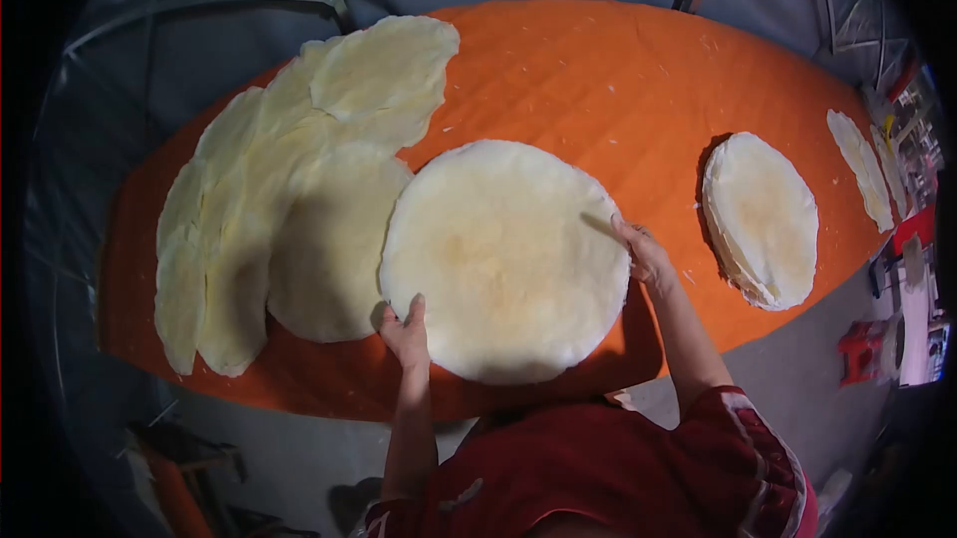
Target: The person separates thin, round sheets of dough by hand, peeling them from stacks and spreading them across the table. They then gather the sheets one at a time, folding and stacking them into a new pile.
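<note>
Orange cloth tabletop [618, 69] on my feed: the big round flatbread sheet [503, 259] lies dead centre, butting up against the fanned-out sheets [289, 189] at 9 o'clock, with a stack of rounds [763, 219] off at 3 o'clock. Left hand [407, 331] pinches its rim at 7 o'clock with the arm straight out, while right hand [643, 254] grips the rim at 3, forearm angled in. I'd guess the opposite-edge hold keeps something that thin flat.

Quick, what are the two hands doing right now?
Left hand: closed on the near edge of the round flatbread.
Right hand: on its right edge; grip cannot be told.
</note>
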Action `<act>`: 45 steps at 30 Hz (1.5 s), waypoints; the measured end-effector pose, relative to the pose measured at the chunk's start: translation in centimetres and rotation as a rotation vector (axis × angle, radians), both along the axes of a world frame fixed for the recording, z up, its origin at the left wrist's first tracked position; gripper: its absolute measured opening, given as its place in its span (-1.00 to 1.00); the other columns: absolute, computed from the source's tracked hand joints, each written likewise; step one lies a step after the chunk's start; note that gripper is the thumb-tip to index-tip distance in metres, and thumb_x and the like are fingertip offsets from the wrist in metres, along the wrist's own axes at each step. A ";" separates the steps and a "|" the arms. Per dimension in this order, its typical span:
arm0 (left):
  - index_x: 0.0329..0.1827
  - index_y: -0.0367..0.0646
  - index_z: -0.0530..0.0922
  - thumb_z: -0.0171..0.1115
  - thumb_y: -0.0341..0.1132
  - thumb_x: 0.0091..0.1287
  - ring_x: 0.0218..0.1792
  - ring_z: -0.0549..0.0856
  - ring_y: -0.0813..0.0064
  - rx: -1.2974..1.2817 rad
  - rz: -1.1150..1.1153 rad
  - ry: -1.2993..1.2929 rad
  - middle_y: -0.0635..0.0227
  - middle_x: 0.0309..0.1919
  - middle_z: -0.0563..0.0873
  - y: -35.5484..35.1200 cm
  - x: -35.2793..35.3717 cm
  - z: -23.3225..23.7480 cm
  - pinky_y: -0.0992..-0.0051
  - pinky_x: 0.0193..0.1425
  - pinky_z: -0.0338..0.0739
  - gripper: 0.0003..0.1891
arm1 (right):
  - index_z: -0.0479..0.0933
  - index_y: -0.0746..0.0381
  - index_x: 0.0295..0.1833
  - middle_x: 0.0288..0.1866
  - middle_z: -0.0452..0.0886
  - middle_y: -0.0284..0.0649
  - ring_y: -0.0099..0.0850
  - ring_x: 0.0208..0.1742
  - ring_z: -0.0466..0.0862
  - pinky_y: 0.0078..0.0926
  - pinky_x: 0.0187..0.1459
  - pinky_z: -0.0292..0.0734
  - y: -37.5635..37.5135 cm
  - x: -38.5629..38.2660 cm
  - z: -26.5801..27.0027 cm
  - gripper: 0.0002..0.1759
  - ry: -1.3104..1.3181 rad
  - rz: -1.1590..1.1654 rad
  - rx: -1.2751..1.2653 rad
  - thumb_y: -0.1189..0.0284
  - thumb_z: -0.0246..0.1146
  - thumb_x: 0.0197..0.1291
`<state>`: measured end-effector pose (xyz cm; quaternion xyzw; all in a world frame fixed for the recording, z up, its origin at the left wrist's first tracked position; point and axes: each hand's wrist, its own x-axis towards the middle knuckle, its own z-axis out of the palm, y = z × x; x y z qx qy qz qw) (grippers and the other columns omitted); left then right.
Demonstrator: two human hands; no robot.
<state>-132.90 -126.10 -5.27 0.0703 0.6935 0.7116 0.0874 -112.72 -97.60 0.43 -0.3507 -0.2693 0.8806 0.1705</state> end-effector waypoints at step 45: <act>0.16 -0.10 0.20 0.03 -0.17 0.14 0.25 0.05 0.14 -0.721 -1.084 0.826 0.16 0.26 0.03 37.1 26.7 5.8 0.03 0.21 -0.03 -0.49 | 0.41 0.34 -0.06 -0.01 0.39 0.13 0.00 0.01 0.39 -0.25 0.06 0.26 19.5 36.0 -0.4 -0.73 -1.316 -0.112 1.912 0.53 -0.03 0.12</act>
